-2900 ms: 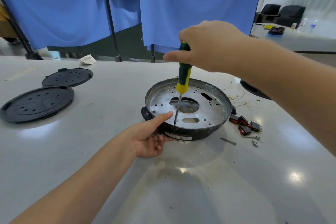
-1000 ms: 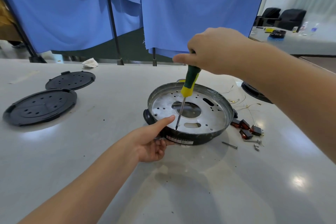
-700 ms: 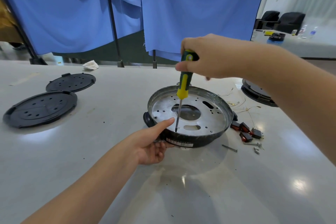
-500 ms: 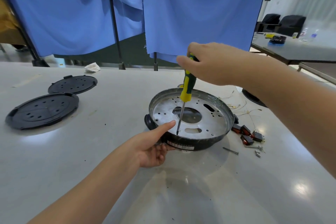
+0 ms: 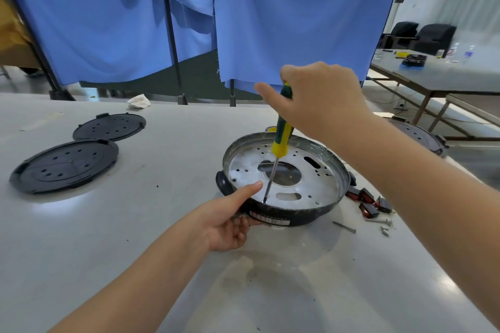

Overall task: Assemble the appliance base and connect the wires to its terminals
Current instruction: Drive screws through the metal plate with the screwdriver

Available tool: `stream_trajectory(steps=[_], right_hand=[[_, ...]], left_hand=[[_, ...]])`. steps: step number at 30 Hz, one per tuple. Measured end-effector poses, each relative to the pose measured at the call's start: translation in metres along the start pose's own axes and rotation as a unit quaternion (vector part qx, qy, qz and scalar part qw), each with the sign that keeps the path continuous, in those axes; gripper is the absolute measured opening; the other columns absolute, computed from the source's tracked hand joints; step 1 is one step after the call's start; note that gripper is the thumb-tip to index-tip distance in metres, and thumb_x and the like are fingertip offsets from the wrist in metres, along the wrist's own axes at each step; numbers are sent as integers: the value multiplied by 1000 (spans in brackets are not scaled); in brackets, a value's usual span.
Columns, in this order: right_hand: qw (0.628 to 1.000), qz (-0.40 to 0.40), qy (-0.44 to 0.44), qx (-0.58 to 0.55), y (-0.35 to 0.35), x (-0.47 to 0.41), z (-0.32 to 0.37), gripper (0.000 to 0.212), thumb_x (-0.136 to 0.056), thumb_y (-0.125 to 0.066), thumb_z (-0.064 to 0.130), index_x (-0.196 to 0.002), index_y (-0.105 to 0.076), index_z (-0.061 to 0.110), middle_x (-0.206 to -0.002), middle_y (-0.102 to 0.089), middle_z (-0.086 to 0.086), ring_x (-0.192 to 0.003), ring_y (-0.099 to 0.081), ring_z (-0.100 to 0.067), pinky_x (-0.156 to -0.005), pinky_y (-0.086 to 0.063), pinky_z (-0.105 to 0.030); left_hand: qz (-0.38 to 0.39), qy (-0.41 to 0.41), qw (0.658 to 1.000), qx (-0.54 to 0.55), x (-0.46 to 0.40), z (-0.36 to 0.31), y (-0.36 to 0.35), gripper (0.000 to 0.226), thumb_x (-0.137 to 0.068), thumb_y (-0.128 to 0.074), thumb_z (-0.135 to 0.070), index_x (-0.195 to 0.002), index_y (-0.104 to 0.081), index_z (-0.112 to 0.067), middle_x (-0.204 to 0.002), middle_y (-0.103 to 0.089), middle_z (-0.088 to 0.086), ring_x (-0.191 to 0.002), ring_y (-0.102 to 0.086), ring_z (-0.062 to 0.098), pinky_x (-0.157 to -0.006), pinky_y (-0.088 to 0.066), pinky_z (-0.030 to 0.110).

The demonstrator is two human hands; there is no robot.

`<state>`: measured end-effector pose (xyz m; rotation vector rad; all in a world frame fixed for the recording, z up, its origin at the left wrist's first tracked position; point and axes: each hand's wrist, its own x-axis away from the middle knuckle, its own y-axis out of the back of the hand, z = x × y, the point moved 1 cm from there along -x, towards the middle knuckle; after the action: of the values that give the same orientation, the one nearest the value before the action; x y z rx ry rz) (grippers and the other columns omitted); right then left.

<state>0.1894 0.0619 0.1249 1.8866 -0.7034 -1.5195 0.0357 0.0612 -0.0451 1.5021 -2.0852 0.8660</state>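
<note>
We see a white table (image 5: 108,238) before blue curtains (image 5: 284,21). The round base (image 5: 319,217) is black outside, with a white label, and shiny silver inside, dotted with small holes. The screwdriver (image 5: 281,138) has a green and yellow handle and a silver shaft. Two black covers (image 5: 65,165) carry a pattern of small holes. Little black and red connectors (image 5: 368,201) lie beside silver screws (image 5: 343,226).

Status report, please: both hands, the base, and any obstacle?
Right hand grips screwdriver, tip down on plate near front rim. Left hand holds base at rim, thumb on top. Nothing blocks; loose screws lie right of base.
</note>
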Motion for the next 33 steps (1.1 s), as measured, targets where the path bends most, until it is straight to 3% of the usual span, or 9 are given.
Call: stream_trajectory(steps=[2, 6, 8, 15, 18, 21, 24, 30, 33], right_hand=[[996, 55, 14, -76, 0, 0, -4, 38, -97, -34, 45, -76, -44, 14, -58, -44, -3, -51, -38, -21, -47, -23, -29], [905, 256, 0, -339, 9, 2, -16, 16, -99, -36, 26, -111, -47, 28, -98, -63, -5, -82, -58, -24, -74, -49, -33], [924, 225, 29, -309, 11, 6, -22, 11, -99, -41, 35, -104, -49, 29, -92, -66, -4, -69, -57, -18, -65, -48, -23], [991, 126, -5, 52, 14, 9, -32, 63, -91, -26, 66, -64, -39, 11, -58, -41, -5, -49, -37, -20, -46, -23, -28], [988, 154, -3, 3, 14, 14, -34, 54, -94, -26, 61, -75, -45, 14, -62, -47, -4, -52, -42, -18, -47, -25, -29], [933, 280, -45, -224, 20, 18, -38, 16, -99, -36, 38, -107, -45, 27, -85, -60, -4, -74, -57, -23, -63, -46, -36], [926, 291, -11, -240, 30, 19, -44, 11, -97, -46, 35, -106, -50, 31, -91, -63, 1, -84, -62, -22, -77, -52, -39], [978, 206, 29, 4, 35, 17, -31, 70, -82, -27, 74, -66, -47, 9, -57, -45, -4, -51, -43, -21, -49, -36, -29], [980, 191, 2, 51, 28, 17, -35, 77, -75, -15, 82, -62, -41, 11, -55, -41, -2, -48, -39, -19, -47, -30, -27]], left_hand=[[-1, -2, 1000, 1, 0, 0, 0, 47, -64, -81, -51, -90, -64, -17, -104, -74, 10, -45, -43, 6, -56, -33, 18], [-2, -3, 1000, 4, 1, 0, -1, 47, -64, -81, -51, -92, -64, -17, -96, -74, 9, -45, -43, 6, -55, -34, 19], [-6, -4, 1000, 2, 1, -1, -1, 48, -63, -82, -51, -93, -65, -17, -94, -74, 9, -45, -43, 6, -55, -34, 19], [-20, -12, 1000, -1, 1, 1, -3, 43, -68, -81, -51, -87, -62, -18, -90, -75, 9, -47, -40, 7, -51, -33, 18], [-30, -36, 999, 3, 2, 3, -4, 40, -70, -81, -49, -90, -63, -19, -86, -74, 8, -46, -41, 7, -51, -33, 18], [-36, -67, 997, 18, 2, 8, -7, 35, -71, -81, -44, -90, -65, -20, -85, -73, 7, -42, -37, 6, -50, -31, 17], [-45, -81, 995, 24, 2, 10, -11, 32, -72, -81, -42, -88, -67, -19, -84, -71, 5, -40, -35, 5, -47, -31, 17], [-54, -63, 996, 22, 3, 7, -12, 33, -76, -78, -43, -92, -64, -18, -83, -68, 5, -39, -36, 5, -46, -32, 16], [-52, -55, 997, 15, 3, 6, -11, 35, -76, -77, -46, -92, -63, -18, -90, -71, 8, -39, -37, 5, -49, -32, 17]])
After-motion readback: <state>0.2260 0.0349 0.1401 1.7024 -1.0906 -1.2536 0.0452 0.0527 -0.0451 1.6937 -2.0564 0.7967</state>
